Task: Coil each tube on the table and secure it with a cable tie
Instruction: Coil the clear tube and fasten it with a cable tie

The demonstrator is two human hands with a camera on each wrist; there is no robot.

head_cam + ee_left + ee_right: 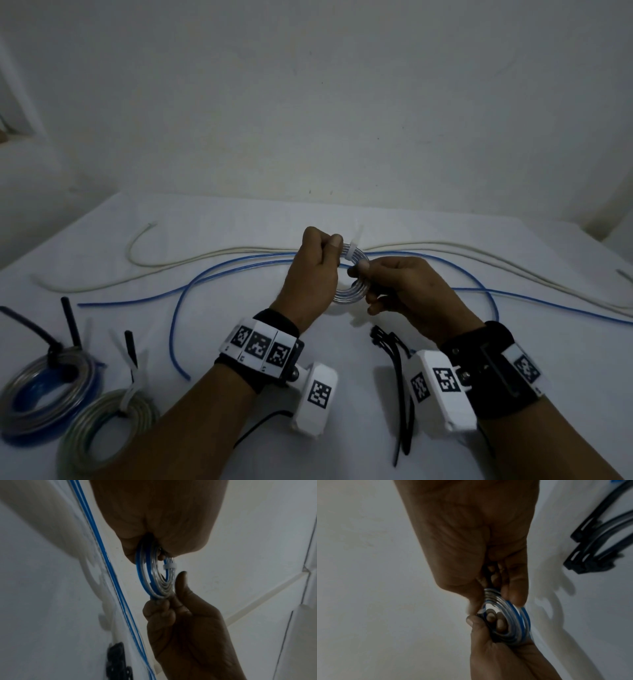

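Dim light and blur in both wrist views, fingertips hard to make out; in the head view the left hand (313, 270) covers the left half of the small coil (351, 274), and the loose tubes run off the right edge. Left hand's fingers are curled tight, pinching the coil's upper left arc, just beside the white cable tie (352, 251) wrapped over the top, whose tail sticks up past the fingers. Right hand (407, 291) grips the coil's right side, thumb on top, other fingers curled under. Coil is held in the air between both hands, above the white table (239, 222). Left wrist view shows what the head view hides: blue and clear turns side by side in the coil (154, 577) and the white tie band (169, 566) round them, with the right hand (185, 628) pinching the lower arc. Right wrist view shows left-hand fingers (491, 618) through the coil's centre. On the table: a long blue tube (239, 270), a cream tube (212, 257), loose black cable ties (399, 373) near the right wrist, two tied coils (48, 394) at lower left.
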